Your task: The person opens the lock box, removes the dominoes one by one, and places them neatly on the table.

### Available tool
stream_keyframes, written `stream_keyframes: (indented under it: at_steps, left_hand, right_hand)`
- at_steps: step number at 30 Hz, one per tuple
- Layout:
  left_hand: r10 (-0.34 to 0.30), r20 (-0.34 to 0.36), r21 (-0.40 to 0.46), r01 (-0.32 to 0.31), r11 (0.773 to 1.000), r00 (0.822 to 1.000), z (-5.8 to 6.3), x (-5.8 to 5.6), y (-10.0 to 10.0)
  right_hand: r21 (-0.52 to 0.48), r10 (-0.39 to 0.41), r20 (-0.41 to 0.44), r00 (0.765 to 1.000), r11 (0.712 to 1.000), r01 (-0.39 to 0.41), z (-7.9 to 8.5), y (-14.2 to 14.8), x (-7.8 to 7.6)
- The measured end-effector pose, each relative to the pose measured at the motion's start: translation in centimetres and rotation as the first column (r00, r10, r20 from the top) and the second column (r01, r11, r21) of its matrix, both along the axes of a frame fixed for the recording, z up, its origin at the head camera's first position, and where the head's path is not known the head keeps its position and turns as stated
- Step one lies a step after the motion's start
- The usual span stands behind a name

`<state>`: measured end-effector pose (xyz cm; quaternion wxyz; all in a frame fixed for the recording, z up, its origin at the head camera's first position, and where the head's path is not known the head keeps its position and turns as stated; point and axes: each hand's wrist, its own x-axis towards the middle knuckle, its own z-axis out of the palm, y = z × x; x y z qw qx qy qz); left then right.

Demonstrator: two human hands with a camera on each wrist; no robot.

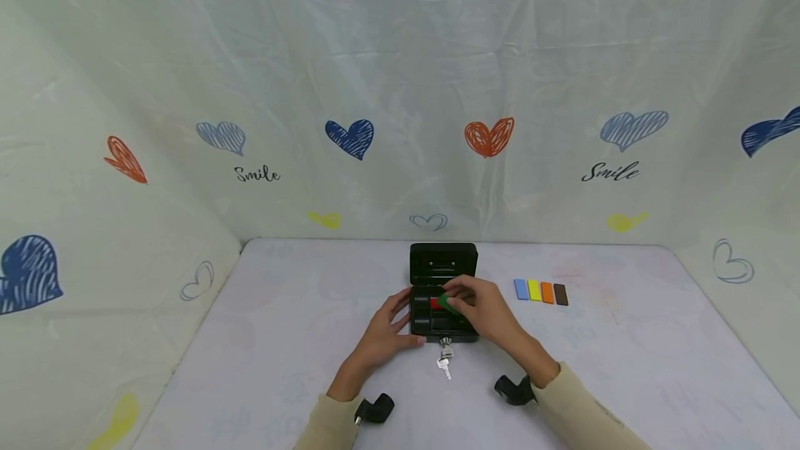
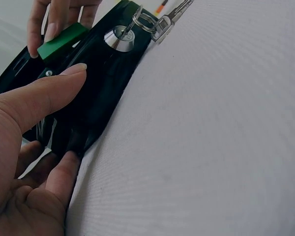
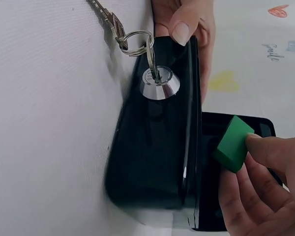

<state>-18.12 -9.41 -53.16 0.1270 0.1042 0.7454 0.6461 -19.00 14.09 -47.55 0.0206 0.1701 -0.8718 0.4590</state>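
A small black cash box (image 1: 418, 325) stands on the table, its lid (image 1: 444, 262) raised at the back. My left hand (image 1: 385, 332) holds its left side, thumb at the front corner and fingers along the side wall. Over the box's right half, my right hand (image 1: 484, 304) pinches a green rectangular block (image 3: 235, 142) between thumb and fingers. A red piece (image 1: 435, 303) lies inside the box, partly covered by the green block in the head view. In the front lock (image 3: 160, 82) sits a key, with a ring (image 3: 137, 43) and another key (image 1: 444, 365) hanging from it.
Right of the box lie a blue block (image 1: 521, 289), a yellow block (image 1: 534, 290), an orange block (image 1: 547, 293) and a dark brown block (image 1: 561, 294) in a row. The white table (image 1: 300, 311) meets a pale curtain (image 1: 400, 75) with printed hearts behind.
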Motion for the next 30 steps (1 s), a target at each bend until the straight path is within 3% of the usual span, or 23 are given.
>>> stream_keyframes:
  at_steps: [8, 16, 30]
  left_hand:
    - [0.004, 0.005, -0.006, -0.004, 1.000, 1.000, 0.0, 0.0, 0.0]
    - [0.014, 0.007, -0.021, -0.013, 1.000, 1.000, -0.1, 0.0, 0.0]
    - [0.018, 0.008, -0.026, -0.018, 0.999, 1.000, -0.1, 0.0, 0.1]
  right_hand:
    - [-0.003, -0.020, -0.014, 1.000, 1.000, 0.019, -0.1, 1.4, 0.5]
    - [-0.011, -0.087, 0.023, 0.996, 0.996, 0.088, 0.1, 2.7, 1.0]
    - [0.000, -0.170, -0.005, 0.986, 0.986, 0.170, 0.3, 6.1, 1.8]
